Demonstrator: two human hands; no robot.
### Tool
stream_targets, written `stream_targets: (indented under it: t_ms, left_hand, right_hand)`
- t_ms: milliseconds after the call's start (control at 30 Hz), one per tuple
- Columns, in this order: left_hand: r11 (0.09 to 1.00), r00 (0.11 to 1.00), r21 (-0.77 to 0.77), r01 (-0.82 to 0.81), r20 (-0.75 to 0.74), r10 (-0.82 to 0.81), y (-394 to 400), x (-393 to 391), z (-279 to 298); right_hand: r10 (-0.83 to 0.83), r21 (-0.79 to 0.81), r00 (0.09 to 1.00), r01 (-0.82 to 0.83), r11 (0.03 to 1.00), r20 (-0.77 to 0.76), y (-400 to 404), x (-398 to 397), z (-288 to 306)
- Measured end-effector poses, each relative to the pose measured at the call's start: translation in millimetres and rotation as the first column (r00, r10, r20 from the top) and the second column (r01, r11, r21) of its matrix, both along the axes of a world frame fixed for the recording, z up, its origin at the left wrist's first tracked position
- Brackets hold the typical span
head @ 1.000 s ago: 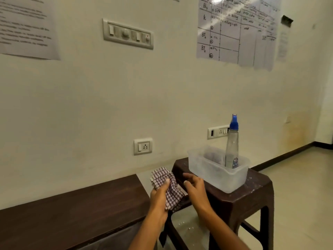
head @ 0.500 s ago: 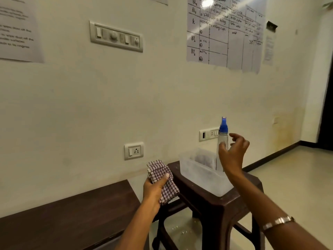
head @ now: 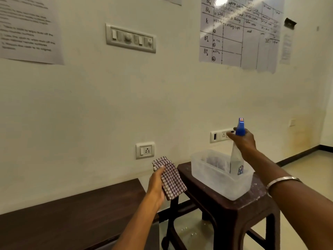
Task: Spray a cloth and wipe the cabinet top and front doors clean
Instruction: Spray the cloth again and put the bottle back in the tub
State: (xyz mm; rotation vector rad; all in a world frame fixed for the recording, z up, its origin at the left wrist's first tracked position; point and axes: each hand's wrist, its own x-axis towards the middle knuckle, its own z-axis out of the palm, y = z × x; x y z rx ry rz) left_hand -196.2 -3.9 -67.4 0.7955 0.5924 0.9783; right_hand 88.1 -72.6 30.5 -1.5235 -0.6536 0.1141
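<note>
Checked cloth (head: 170, 179) hanging folded, held up right of the dark cabinet top (head: 72, 213). Clear spray bottle (head: 237, 159), blue nozzle, standing upright in a translucent tub.

Dark brown plastic stool (head: 234, 212) standing on a pale tiled floor (head: 304, 170), clear plastic tub (head: 216, 179) resting on its scuffed seat, spray bottle (head: 237, 159) upright inside the tub, dark wooden bench (head: 72, 217) beside the stool along the wall.

There is only one view, from a camera on the person's head. It faces the cream painted wall (head: 111, 109) nearly straight and from near, tilted a little down; the dark brown plastic stool (head: 232, 206) stands low and right below this wall.
</note>
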Motion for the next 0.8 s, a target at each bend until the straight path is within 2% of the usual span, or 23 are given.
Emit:
stream_targets:
  t_ms: [133, 233, 367, 500, 667, 800]
  left_hand:
    - [1.000, 0.998, 0.012, 0.003, 0.068, -0.004, 1, -10, 8]
    - [1.000, 0.995, 0.006, -0.002, 0.102, 0.002, 3, -18, 14]
    - [1.000, 0.994, 0.026, -0.016, 0.113, 0.013, 5, -28, 24]
    - [0.998, 0.991, 0.042, -0.042, 0.128, 0.036, 6, -40, 34]
    - [0.995, 0.988, 0.074, -0.068, 0.145, 0.057, 7, -59, 47]
    - [0.988, 0.979, 0.104, -0.113, 0.183, 0.093, 8, -79, 56]
  right_hand:
    - [-0.076, 0.054, 0.996, 0.073, 0.996, 0.050, 3, -5, -2]
    - [-0.024, 0.119, 0.991, 0.008, 0.993, 0.135, -2, -18, 9]
    - [-0.040, 0.195, 0.950, -0.022, 0.981, 0.311, -13, -40, 47]
    - [-0.045, 0.246, 0.909, -0.064, 0.967, 0.414, -23, -66, 93]
    - [0.044, 0.203, 0.856, -0.171, 0.964, 0.515, -31, -110, 124]
    - [0.195, 0.149, 0.840, -0.308, 0.940, 0.506, -31, -148, 114]
